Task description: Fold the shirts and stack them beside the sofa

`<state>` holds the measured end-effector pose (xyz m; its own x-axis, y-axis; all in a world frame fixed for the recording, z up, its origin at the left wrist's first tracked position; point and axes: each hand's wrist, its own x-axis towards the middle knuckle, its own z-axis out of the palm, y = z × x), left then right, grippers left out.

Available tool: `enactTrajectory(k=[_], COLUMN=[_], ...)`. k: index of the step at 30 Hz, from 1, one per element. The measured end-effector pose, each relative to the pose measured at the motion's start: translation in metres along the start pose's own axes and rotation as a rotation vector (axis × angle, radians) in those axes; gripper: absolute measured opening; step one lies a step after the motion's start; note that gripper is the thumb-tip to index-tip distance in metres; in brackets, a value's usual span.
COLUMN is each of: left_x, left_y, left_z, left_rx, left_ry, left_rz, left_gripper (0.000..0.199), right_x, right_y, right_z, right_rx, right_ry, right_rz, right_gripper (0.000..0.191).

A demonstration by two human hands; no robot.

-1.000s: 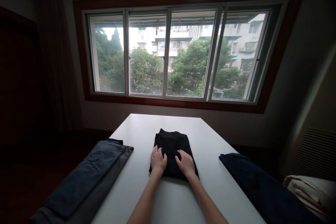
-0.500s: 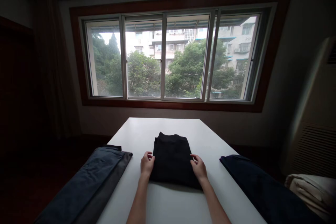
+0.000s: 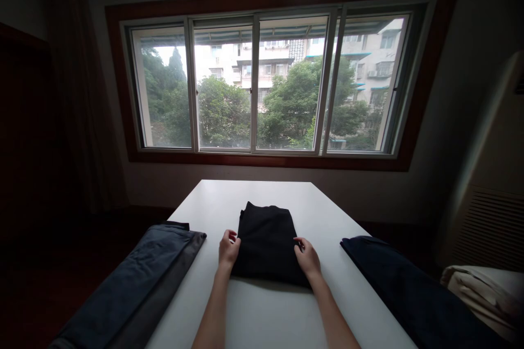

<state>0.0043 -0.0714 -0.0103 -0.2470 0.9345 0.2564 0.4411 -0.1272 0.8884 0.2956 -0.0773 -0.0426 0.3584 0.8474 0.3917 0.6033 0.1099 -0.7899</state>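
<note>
A folded black garment [image 3: 266, 242], perhaps trousers, lies in the middle of the white table [image 3: 262, 319]. Its far edge is slightly uneven, with a raised corner at the far left. My left hand [image 3: 228, 248] is at its left side, fingers curled and the thumb against the edge. At the opposite edge, my right hand [image 3: 307, 256] has its thumb and forefinger bent around the cloth's side. Both hands appear to pinch the garment, though the fingertips are partly hidden.
Folded dark blue-grey and grey trousers [image 3: 135, 283] hang over the table's left edge. Dark navy clothing [image 3: 401, 283] lies along the right edge. Beyond it are a beige folded cloth [image 3: 483, 294] and a tall vented unit [image 3: 491, 223]. A wide window [image 3: 254, 87] is behind the table.
The view has tilted down very slightly, so everything sits a little higher. The garment and both hands hold almost the same pose, with a tiny shift to the left.
</note>
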Motion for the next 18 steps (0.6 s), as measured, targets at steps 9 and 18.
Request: enactTrajectory(k=[9,18], left_x=[-0.001,0.005], left_y=[-0.004,-0.015], left_z=[0.002,0.01], left_rx=[0.12,-0.058], left_ry=[-0.08,-0.098], left_rz=[0.029,0.185], left_gripper=[0.026,0.013], right_x=[-0.003,-0.001], right_y=[-0.007,0.0], right_z=[0.001,0.004], right_rx=[-0.061,-0.053], right_ry=[-0.051,-0.023], right_rz=[-0.044,-0.093], right_gripper=[0.034,0.033])
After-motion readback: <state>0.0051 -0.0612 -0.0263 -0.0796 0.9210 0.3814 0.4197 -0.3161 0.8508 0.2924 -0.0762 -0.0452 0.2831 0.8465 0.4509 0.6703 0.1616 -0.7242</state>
